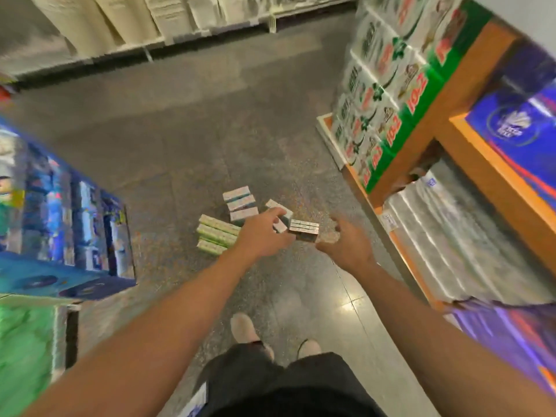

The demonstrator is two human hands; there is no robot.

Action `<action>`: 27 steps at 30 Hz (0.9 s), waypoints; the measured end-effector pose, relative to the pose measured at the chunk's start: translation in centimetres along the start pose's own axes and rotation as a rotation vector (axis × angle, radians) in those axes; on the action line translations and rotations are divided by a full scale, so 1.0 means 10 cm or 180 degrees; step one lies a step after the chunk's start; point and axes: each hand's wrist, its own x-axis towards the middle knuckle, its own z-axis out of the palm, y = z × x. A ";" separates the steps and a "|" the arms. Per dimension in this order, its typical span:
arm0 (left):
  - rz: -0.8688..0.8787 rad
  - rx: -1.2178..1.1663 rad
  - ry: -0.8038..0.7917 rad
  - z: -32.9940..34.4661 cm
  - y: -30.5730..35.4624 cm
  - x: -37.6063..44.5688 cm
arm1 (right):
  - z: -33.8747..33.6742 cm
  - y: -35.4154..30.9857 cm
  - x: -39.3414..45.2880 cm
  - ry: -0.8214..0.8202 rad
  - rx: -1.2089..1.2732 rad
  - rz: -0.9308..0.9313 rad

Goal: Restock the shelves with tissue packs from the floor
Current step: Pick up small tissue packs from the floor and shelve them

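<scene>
A shop aisle: an orange wooden shelf unit [469,85] holds stacked green-and-white printed packs [382,94]. Below them sit clear-wrapped white rolls [451,236]. Across the speckled grey floor [180,130] from that unit, pale hanging bags [135,16] line another rack.

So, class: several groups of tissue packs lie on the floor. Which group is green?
The green tissue packs, stacked left of the left hand. The others are white with pale blue, or brown-sided.

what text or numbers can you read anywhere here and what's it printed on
Nothing reads with certainty; the frame is motion-blurred.
Green-and-white packs on the right shelf: large red print, sideways, not legible.
Blue box on the right: round logo, too blurred.
Tissue packs on the floor: print too small.
Shelf-edge price tag: too small.
</scene>
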 end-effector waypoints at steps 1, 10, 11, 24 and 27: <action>0.0011 -0.0017 -0.0038 0.04 0.03 0.12 | -0.01 0.06 0.10 0.0008 0.0031 0.0030; -0.0038 -0.0083 -0.0661 0.25 0.02 1.62 | 0.03 0.12 1.18 -0.0052 -0.0102 0.0646; -0.0037 -0.0070 -0.0746 0.27 0.00 1.81 | 0.02 0.13 1.31 -0.0053 -0.0140 0.0749; -0.0413 0.0118 -0.1043 1.27 -1.11 3.74 | 1.31 0.79 3.62 -0.0506 -0.0761 0.1172; -0.0432 0.0073 -0.1024 1.92 -1.57 4.15 | 1.99 1.29 4.22 -0.0616 -0.1102 0.1101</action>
